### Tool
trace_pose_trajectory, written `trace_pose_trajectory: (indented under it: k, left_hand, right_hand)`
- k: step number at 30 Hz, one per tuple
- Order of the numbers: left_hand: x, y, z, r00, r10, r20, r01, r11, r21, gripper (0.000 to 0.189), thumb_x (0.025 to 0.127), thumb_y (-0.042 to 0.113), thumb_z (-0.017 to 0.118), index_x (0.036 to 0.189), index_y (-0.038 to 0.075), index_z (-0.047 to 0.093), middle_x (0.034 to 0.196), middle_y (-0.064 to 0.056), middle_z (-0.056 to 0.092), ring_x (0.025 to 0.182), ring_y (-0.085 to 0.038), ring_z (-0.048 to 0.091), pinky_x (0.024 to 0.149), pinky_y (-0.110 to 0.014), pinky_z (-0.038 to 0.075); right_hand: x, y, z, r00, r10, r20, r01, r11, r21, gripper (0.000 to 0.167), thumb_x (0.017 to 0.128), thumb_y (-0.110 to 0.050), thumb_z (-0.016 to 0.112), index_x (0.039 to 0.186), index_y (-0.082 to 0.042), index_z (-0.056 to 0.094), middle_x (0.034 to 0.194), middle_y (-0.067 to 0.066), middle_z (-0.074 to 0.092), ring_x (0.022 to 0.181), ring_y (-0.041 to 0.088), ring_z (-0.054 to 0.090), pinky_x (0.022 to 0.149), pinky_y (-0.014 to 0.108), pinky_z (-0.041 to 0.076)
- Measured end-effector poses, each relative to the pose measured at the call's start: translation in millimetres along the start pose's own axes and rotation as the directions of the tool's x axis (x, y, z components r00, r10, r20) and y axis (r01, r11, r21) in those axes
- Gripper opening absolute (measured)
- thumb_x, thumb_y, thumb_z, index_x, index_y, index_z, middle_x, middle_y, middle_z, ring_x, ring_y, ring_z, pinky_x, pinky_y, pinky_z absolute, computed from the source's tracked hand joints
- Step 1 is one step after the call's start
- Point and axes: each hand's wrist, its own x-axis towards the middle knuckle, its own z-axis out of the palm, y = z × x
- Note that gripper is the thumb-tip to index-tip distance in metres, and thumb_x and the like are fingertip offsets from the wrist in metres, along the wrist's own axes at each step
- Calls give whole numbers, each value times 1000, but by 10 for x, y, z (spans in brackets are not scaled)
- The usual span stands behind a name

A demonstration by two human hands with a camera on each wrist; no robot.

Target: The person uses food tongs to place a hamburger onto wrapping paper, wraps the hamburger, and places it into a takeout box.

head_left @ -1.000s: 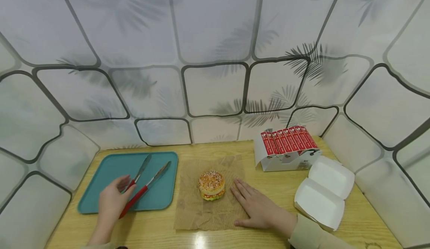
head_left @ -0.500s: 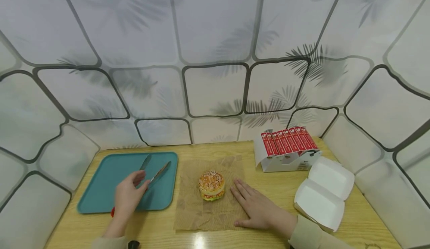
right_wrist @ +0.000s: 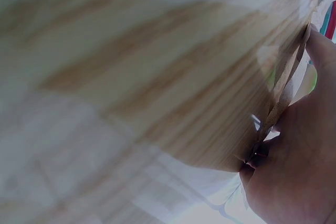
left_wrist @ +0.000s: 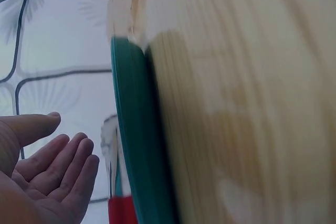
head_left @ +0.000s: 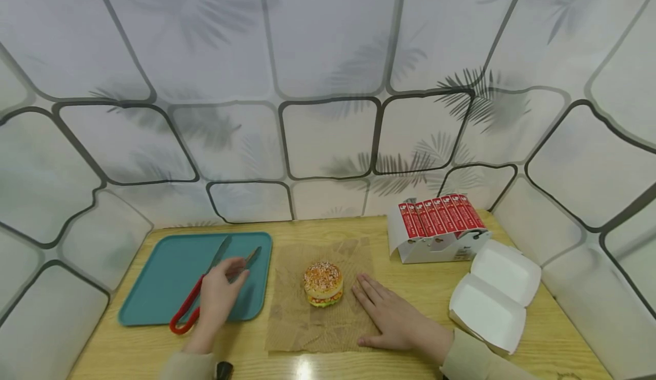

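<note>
My left hand (head_left: 219, 291) hovers over the teal tray (head_left: 169, 266), its fingers loosely bent and nothing held, as the left wrist view also shows. Beneath it lie red-handled tongs (head_left: 191, 300), with metal arms spread towards the back of the tray. The hand covers part of one arm. A sesame-bun burger (head_left: 323, 283) sits on a sheet of brown paper (head_left: 292, 326) in the middle of the table. On the right side of that paper my right hand (head_left: 392, 317) rests flat, fingers straight, close to the burger but apart from it.
At the back right stands a white carton (head_left: 435, 250) packed with several red packets (head_left: 446, 215). In front of it lies an opened white clamshell box (head_left: 489, 306). Patterned curtain walls (head_left: 328, 135) enclose the table (head_left: 246, 346) at the back and sides.
My left hand has moved right across the tray, above the tongs, uncovering their joined red handle end. The right hand, paper and burger have stayed put.
</note>
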Motion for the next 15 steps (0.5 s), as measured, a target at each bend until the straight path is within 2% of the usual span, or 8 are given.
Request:
trace_pose_trajectory:
  k: [8, 15]
  left_hand:
    - [65, 89, 190, 1000, 18, 25, -17, 1000, -22, 32, 95, 3, 78, 126, -4, 73, 118, -22, 78, 105, -37, 77, 93, -52, 63]
    - [117, 160, 323, 999, 8, 36, -6, 998, -55, 26, 94, 2, 78, 119, -5, 75, 112, -22, 79, 99, -35, 77, 86, -46, 66]
  right_hand:
    - [4, 15, 43, 1000, -10, -17, 10, 1000, 1, 108, 96, -83, 45, 168, -4, 27, 177, 23, 18, 164, 39, 23, 127, 55, 41]
    - [6, 21, 48, 1000, -8, -19, 8, 1000, 0, 108, 96, -83, 46, 168, -4, 27, 177, 23, 19, 164, 39, 23, 127, 54, 40]
